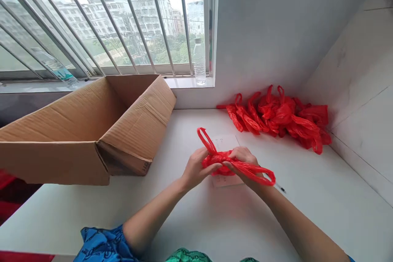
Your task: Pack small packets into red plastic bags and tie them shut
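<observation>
Between my two hands is a red plastic bag [225, 157], bunched up and twisted, held above the white table. One handle loop sticks up on the left, and the other stretches to the right across my right hand. My left hand [198, 166] pinches the bag's left side with thumb and fingers. On the other side, my right hand [245, 161] grips it, thumb in front and fingers behind. A sheet of paper [229, 182] with writing lies beneath the bag, partly covered. The tip of a pen [281, 188] shows beside my right wrist.
An open cardboard box [132, 131] stands at the left of the white table [184, 229]. Several red plastic bags [282, 116] are heaped against the back wall on the right. Clear bottles, one upright [199, 62] and one leaning [58, 69], are by the barred window.
</observation>
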### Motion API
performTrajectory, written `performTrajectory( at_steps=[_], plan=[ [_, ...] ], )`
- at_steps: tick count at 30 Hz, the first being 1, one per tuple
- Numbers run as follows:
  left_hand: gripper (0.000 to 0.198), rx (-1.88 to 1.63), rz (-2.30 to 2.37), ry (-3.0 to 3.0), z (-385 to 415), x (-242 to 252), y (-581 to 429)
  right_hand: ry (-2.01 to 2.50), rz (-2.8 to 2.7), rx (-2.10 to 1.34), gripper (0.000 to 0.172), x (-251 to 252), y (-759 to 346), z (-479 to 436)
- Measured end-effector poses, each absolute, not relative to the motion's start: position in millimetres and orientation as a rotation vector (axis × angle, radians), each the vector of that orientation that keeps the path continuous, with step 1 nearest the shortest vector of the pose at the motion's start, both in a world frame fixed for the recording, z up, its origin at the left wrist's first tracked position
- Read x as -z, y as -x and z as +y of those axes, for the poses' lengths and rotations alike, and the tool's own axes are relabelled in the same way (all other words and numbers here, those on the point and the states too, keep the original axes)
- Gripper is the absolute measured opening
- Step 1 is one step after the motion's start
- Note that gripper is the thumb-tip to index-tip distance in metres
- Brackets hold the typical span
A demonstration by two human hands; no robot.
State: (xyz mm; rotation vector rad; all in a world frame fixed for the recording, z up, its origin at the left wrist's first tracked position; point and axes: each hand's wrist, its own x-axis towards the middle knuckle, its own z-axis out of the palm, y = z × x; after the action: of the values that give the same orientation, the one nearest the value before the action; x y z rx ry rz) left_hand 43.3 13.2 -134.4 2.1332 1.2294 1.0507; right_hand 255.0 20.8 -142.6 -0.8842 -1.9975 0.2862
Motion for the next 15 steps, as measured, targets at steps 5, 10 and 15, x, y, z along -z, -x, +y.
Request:
performTrajectory(
  at_steps=[5,10,15],
  plan=[
    [0.044,-0.58,1.06,-2.31,-24.9,72.3,-35.1,0.585,-2.054,-0.393,0.03,100.3,-249.6,-16.8],
    [0.024,-0.724,1.104,-2.362,-62.7,-7.0,13.6,0.599,-2.086,-0.532,0.024,102.4,-272.6,-31.2],
    [0.037,-1.778,1.849,-2.13,-79.6,-96.3,89.7,0.943,-1.947,-0.781,0.032,137.3,-304.8,-36.1]
  ],
)
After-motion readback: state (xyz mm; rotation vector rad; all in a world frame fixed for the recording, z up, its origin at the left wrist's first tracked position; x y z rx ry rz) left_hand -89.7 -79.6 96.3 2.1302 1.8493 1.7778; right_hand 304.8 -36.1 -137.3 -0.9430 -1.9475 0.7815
